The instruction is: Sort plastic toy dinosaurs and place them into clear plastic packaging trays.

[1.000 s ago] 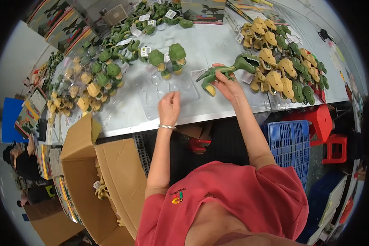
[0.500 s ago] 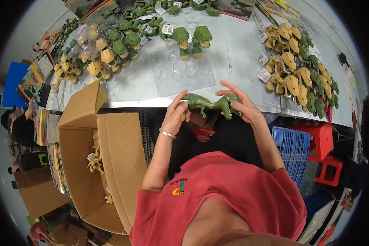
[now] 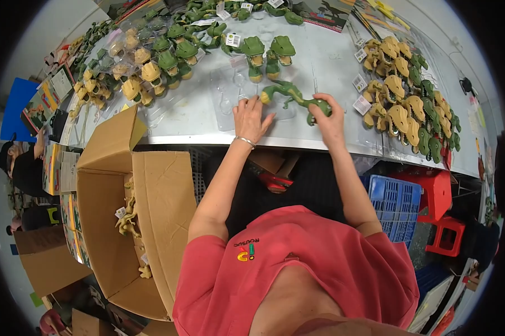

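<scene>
Many toy dinosaurs (image 3: 398, 119) crowd a white table (image 3: 334, 67) near red stools (image 3: 447, 235).

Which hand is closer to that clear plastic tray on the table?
The left hand: it is at the clear plastic tray, covering part of it. The right hand is off to the tray's right, gripping a green toy dinosaur by its head.

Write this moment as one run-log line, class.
right hand: holds green toy dinosaur by its head | left hand: over clear plastic tray, contact unclear | cardboard box: open
</scene>
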`<state>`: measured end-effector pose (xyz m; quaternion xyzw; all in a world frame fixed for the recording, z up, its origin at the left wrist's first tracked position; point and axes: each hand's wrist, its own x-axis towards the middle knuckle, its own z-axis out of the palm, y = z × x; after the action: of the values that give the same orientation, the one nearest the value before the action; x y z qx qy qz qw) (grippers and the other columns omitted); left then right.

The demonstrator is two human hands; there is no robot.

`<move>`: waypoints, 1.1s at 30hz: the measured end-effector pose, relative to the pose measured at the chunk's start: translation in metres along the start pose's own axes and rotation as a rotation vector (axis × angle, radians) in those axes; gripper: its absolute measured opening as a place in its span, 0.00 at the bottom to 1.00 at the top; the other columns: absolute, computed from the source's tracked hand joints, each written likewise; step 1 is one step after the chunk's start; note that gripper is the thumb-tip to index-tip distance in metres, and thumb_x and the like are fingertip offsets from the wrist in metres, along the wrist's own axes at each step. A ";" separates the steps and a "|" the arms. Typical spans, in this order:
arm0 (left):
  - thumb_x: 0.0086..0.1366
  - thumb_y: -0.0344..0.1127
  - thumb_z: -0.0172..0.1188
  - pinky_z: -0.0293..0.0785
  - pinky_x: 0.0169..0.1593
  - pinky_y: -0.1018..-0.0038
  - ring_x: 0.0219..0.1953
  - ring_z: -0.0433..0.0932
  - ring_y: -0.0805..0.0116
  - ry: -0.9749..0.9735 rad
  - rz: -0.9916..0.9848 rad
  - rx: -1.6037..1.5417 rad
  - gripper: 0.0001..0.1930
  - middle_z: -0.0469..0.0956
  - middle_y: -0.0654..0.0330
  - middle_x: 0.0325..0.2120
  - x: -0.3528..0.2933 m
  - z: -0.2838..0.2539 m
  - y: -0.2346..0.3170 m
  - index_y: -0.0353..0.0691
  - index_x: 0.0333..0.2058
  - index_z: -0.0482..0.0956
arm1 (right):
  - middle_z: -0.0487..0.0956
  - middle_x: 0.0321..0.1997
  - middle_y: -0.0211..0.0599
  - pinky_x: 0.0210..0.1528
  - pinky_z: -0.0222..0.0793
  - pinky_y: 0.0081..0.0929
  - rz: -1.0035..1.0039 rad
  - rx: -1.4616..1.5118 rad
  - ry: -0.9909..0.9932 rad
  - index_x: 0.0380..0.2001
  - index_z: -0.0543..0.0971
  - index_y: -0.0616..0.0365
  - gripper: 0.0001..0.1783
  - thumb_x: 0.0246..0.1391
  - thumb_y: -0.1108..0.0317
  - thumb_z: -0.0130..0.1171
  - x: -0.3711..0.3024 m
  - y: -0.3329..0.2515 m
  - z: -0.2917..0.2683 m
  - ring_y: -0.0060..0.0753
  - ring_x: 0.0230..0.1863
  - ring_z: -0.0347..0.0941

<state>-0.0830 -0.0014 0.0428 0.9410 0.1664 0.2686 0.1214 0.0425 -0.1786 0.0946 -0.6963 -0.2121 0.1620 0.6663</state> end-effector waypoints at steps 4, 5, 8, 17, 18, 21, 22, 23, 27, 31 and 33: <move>0.45 0.49 0.67 0.63 0.46 0.63 0.44 0.69 0.55 0.118 -0.077 -0.119 0.25 0.72 0.54 0.45 0.000 0.007 -0.008 0.36 0.38 0.77 | 0.76 0.34 0.35 0.36 0.67 0.24 -0.429 -0.345 0.147 0.35 0.76 0.62 0.12 0.44 0.73 0.59 0.004 -0.017 0.029 0.29 0.33 0.73; 0.44 0.49 0.68 0.63 0.45 0.62 0.43 0.69 0.55 0.136 -0.085 -0.138 0.26 0.73 0.53 0.44 0.001 0.007 -0.010 0.36 0.38 0.77 | 0.76 0.34 0.37 0.38 0.68 0.25 -0.502 -0.387 0.130 0.35 0.77 0.61 0.12 0.43 0.73 0.59 0.005 -0.022 0.032 0.31 0.35 0.74; 0.42 0.49 0.70 0.64 0.46 0.62 0.42 0.70 0.53 0.178 -0.060 -0.155 0.26 0.74 0.52 0.40 -0.001 0.009 -0.010 0.35 0.36 0.78 | 0.76 0.36 0.40 0.40 0.68 0.28 -0.556 -0.404 0.124 0.35 0.77 0.60 0.12 0.42 0.74 0.59 0.005 -0.020 0.035 0.36 0.37 0.74; 0.44 0.46 0.69 0.62 0.44 0.62 0.44 0.68 0.55 0.140 -0.113 -0.095 0.34 0.64 0.53 0.55 0.002 0.007 -0.006 0.44 0.51 0.69 | 0.74 0.37 0.44 0.39 0.70 0.36 -0.719 -0.602 -0.085 0.34 0.77 0.58 0.14 0.38 0.76 0.57 0.009 -0.047 0.060 0.49 0.37 0.73; 0.44 0.46 0.69 0.62 0.44 0.62 0.44 0.68 0.55 0.138 -0.115 -0.097 0.34 0.64 0.53 0.55 0.002 0.007 -0.006 0.44 0.51 0.69 | 0.74 0.36 0.44 0.38 0.70 0.37 -0.665 -0.684 -0.197 0.33 0.77 0.58 0.13 0.38 0.75 0.57 0.016 -0.059 0.060 0.50 0.37 0.72; 0.46 0.48 0.67 0.61 0.41 0.63 0.42 0.68 0.55 -0.003 -0.076 0.020 0.36 0.61 0.53 0.58 0.009 0.006 -0.006 0.48 0.55 0.66 | 0.74 0.35 0.43 0.38 0.70 0.38 -0.592 -0.825 -0.346 0.31 0.78 0.56 0.12 0.37 0.72 0.57 0.035 -0.075 0.068 0.50 0.37 0.72; 0.48 0.49 0.65 0.61 0.41 0.64 0.41 0.68 0.56 -0.040 -0.072 0.047 0.35 0.60 0.52 0.59 0.008 0.007 -0.007 0.48 0.55 0.66 | 0.75 0.36 0.43 0.38 0.71 0.38 -0.567 -0.878 -0.395 0.30 0.78 0.56 0.12 0.36 0.70 0.58 0.039 -0.078 0.073 0.49 0.37 0.73; 0.49 0.50 0.64 0.61 0.40 0.65 0.40 0.68 0.56 -0.077 -0.068 0.074 0.34 0.59 0.52 0.60 0.006 0.008 -0.007 0.49 0.56 0.66 | 0.75 0.36 0.43 0.38 0.71 0.38 -0.566 -0.878 -0.394 0.30 0.78 0.56 0.12 0.36 0.70 0.58 0.043 -0.083 0.076 0.49 0.37 0.73; 0.51 0.51 0.62 0.61 0.40 0.64 0.40 0.68 0.56 -0.072 -0.085 0.145 0.33 0.59 0.52 0.60 0.006 0.013 -0.004 0.49 0.56 0.65 | 0.76 0.32 0.45 0.37 0.71 0.38 -0.626 -1.030 -0.507 0.28 0.79 0.56 0.12 0.33 0.69 0.61 0.062 -0.090 0.089 0.48 0.37 0.74; 0.53 0.49 0.60 0.61 0.40 0.63 0.39 0.68 0.56 -0.099 -0.105 0.172 0.30 0.62 0.51 0.57 0.008 0.013 0.002 0.47 0.54 0.67 | 0.77 0.32 0.46 0.37 0.73 0.38 -0.618 -1.143 -0.626 0.26 0.79 0.57 0.11 0.33 0.69 0.62 0.067 -0.091 0.102 0.47 0.37 0.76; 0.53 0.48 0.60 0.62 0.40 0.63 0.39 0.68 0.56 -0.127 -0.112 0.177 0.29 0.63 0.51 0.56 0.008 0.013 0.002 0.46 0.53 0.69 | 0.77 0.32 0.47 0.37 0.73 0.38 -0.622 -1.170 -0.636 0.26 0.79 0.57 0.10 0.33 0.70 0.62 0.067 -0.095 0.110 0.47 0.36 0.76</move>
<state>-0.0693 -0.0020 0.0365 0.9524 0.2339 0.1853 0.0630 0.0364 -0.0478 0.1861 -0.7649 -0.6349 0.0199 0.1072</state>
